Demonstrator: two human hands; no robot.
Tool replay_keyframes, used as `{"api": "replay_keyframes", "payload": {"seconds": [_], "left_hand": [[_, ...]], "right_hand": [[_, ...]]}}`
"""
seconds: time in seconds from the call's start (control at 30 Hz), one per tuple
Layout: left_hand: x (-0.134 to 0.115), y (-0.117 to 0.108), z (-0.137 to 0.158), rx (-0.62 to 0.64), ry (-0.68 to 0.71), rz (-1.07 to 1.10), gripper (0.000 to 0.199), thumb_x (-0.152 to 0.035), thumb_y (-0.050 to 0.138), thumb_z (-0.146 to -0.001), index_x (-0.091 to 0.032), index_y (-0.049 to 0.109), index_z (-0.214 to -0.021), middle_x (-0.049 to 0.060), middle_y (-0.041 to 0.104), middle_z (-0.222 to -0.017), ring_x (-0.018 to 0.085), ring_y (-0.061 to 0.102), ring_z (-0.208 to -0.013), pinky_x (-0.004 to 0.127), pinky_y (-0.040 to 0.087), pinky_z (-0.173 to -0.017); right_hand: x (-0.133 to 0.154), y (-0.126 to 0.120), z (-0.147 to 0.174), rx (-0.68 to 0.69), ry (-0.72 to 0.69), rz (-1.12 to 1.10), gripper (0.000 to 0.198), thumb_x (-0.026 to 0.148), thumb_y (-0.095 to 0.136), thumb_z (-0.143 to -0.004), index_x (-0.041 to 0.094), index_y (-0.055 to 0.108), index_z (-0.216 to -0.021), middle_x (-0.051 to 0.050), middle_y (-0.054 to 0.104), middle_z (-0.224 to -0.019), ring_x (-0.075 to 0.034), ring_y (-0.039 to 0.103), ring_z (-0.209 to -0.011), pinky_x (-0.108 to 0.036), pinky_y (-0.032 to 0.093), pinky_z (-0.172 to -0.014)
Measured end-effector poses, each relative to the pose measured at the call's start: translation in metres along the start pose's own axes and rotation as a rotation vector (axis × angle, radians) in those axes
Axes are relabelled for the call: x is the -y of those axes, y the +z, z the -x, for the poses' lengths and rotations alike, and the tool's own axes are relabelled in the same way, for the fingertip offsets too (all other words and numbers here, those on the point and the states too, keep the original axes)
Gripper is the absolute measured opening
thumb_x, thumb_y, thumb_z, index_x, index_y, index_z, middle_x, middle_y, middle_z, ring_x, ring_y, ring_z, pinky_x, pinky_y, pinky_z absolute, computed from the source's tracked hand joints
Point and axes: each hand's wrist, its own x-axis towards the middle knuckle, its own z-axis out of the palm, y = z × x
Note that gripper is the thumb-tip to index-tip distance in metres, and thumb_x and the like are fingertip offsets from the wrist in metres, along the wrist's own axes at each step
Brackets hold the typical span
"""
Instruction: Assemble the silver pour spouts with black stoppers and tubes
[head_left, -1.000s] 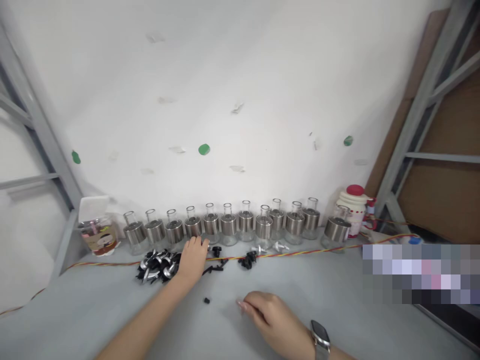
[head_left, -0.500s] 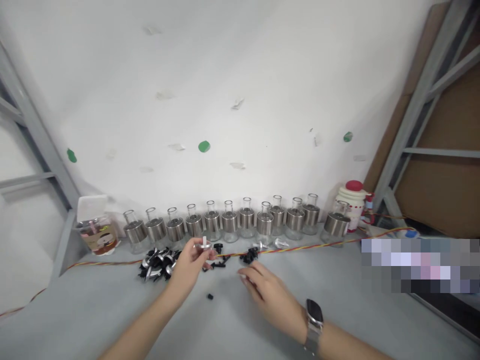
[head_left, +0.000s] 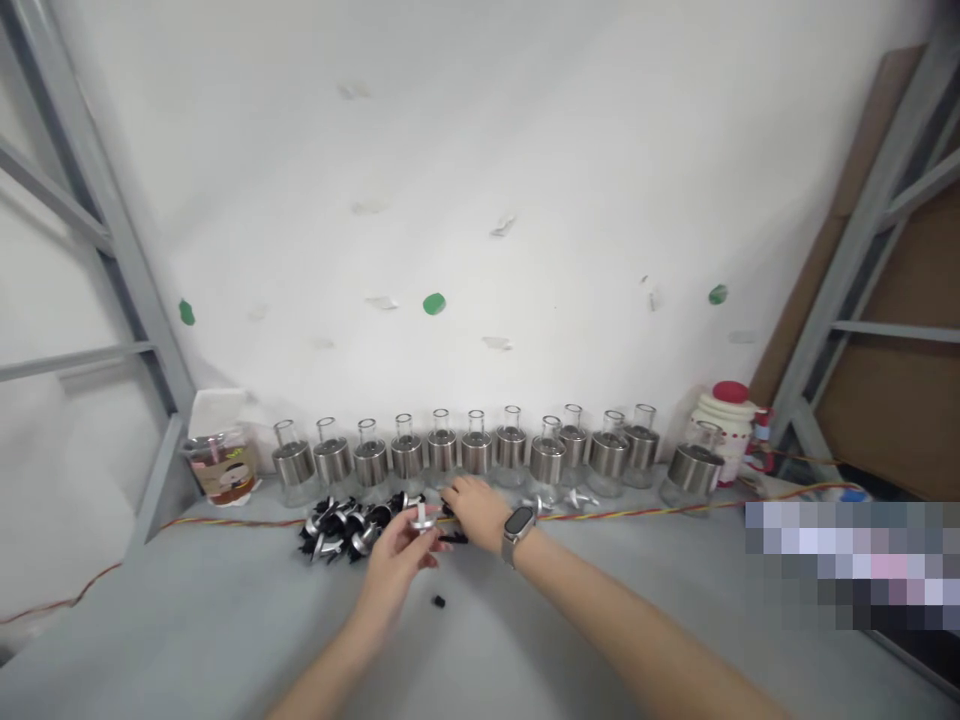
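Note:
My left hand (head_left: 401,555) is closed on a silver bottle cap with an upright spout (head_left: 421,519), held just above the table. To its left lies a pile of silver-and-black caps (head_left: 341,528). My right hand (head_left: 478,510), with a watch on its wrist, reaches past the left one, fingers curled down and together at the small black parts behind the cap. Its fingertips are hidden, so what they pinch cannot be made out. Some black pieces (head_left: 454,538) show between the hands. One small black plug (head_left: 439,601) lies alone nearer to me.
Glass bottles with steel collars (head_left: 407,455) stand in a row along the white wall. A red-and-yellow twisted wire (head_left: 622,513) crosses the table. At the left is a plastic tub (head_left: 225,470), at the right a cream jar with a red lid (head_left: 726,415).
My right hand has moved left and away from me, from the table's middle onto the small black parts. The left hand still holds the silver cap. The whole view has shifted slightly.

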Motion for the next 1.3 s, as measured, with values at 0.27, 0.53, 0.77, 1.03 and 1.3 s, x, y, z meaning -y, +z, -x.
{"api": "replay_keyframes", "payload": {"seconds": [0.27,0.53,0.77,1.03,1.3], "left_hand": [[0.009,0.018,0.016,0.039,-0.029,-0.061,0.041,-0.036,0.070,-0.056,-0.016,0.061,-0.091,0.001,0.062,-0.067,0.017,0.060,-0.062,0.025,0.045,-0.053],[0.015,0.024,0.019,0.062,-0.121,0.068,0.040,-0.039,0.069,-0.058,-0.015,0.058,-0.088,0.001,0.059,-0.068,0.015,0.059,-0.061,0.023,0.043,-0.051],[0.020,0.026,0.023,0.208,-0.205,0.079,0.043,-0.050,0.064,-0.061,-0.013,0.057,-0.081,0.000,0.058,-0.060,0.013,0.058,-0.052,0.023,0.041,-0.050],[0.026,0.031,0.031,0.166,-0.123,-0.004,0.052,-0.044,0.073,-0.052,-0.016,0.054,-0.092,-0.001,0.061,-0.060,0.016,0.059,-0.060,0.027,0.043,-0.059],[0.034,0.037,0.035,0.231,-0.176,0.027,0.053,-0.037,0.074,-0.053,-0.015,0.049,-0.094,-0.006,0.054,-0.054,0.014,0.058,-0.057,0.028,0.045,-0.058]], "right_hand": [[-0.013,-0.027,0.050,-0.083,0.088,0.006,0.026,0.004,0.036,-0.083,0.015,0.051,-0.102,-0.008,0.054,-0.092,-0.018,0.049,-0.089,-0.029,0.037,-0.078],[-0.021,-0.022,0.057,-0.100,0.115,-0.045,0.037,0.008,0.040,-0.083,0.021,0.045,-0.118,-0.009,0.049,-0.112,-0.022,0.044,-0.099,-0.034,0.036,-0.083],[-0.026,0.002,0.022,-0.107,0.180,-0.159,0.022,-0.001,0.044,-0.075,0.009,0.063,-0.081,-0.015,0.057,-0.090,-0.025,0.049,-0.092,-0.036,0.039,-0.080],[0.003,-0.031,0.077,-0.232,0.311,-0.810,0.022,0.024,0.046,-0.084,0.014,0.059,-0.099,-0.009,0.060,-0.096,-0.016,0.058,-0.083,-0.027,0.046,-0.074],[0.027,-0.011,0.108,-0.490,0.571,-1.786,0.024,0.034,0.070,-0.064,0.018,0.069,-0.083,-0.006,0.068,-0.081,-0.016,0.058,-0.074,-0.030,0.043,-0.073]]}}
